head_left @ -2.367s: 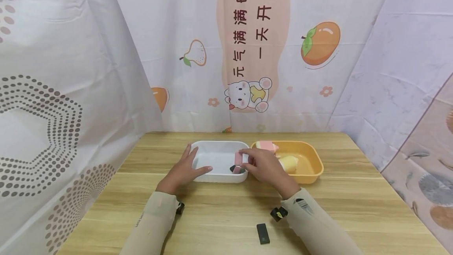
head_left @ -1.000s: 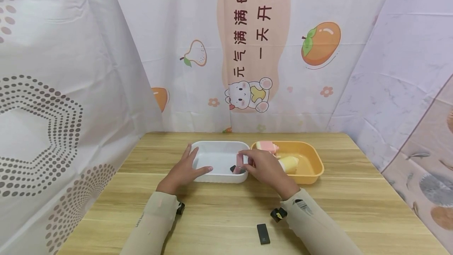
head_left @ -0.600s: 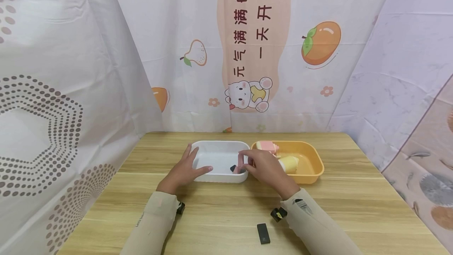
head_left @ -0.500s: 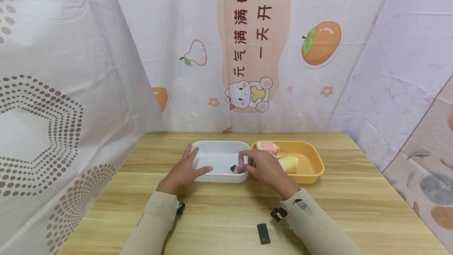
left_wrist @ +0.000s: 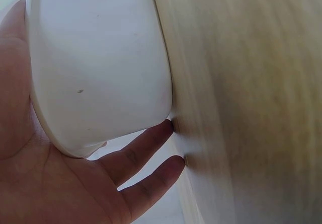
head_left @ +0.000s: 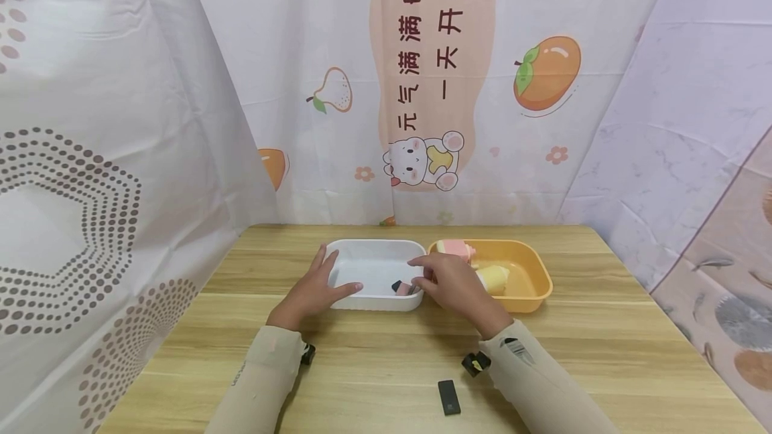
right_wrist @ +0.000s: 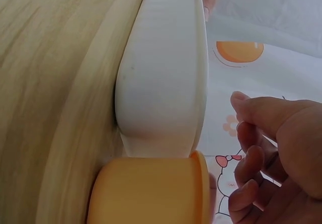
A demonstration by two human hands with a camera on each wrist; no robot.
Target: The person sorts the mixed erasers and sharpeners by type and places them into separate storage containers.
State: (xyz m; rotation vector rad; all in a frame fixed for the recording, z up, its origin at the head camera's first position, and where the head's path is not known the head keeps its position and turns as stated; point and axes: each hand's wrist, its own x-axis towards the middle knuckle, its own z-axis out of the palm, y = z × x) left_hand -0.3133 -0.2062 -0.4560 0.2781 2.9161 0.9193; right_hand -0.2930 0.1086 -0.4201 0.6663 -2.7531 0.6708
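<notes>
My left hand (head_left: 310, 297) rests at the left end of the white bin (head_left: 370, 302), its thumb across the near rim. In the left wrist view its outstretched fingers (left_wrist: 146, 183) reach past the bin's corner to the tabletop. My right hand (head_left: 449, 283) hovers over the bin's right end, thumb and index finger apart with nothing between them. In the right wrist view its other fingers (right_wrist: 251, 168) curl loosely. Below it in the bin lie a small pink block (head_left: 404, 290) and a small black piece (head_left: 395, 285); the hand partly hides other small items there.
An orange bin (head_left: 533, 286) stands against the white bin's right side. Inside it are a pink bottle-shaped item (head_left: 455, 248) and a yellow one (head_left: 494, 280). A black rectangular object (head_left: 449, 397) lies near the front of the wooden table (head_left: 362, 367). A printed curtain (head_left: 344, 173) hangs behind.
The pink block that my right hand pinched upright has been let go, and its thumb and index finger are now apart. My left hand has stayed in place.
</notes>
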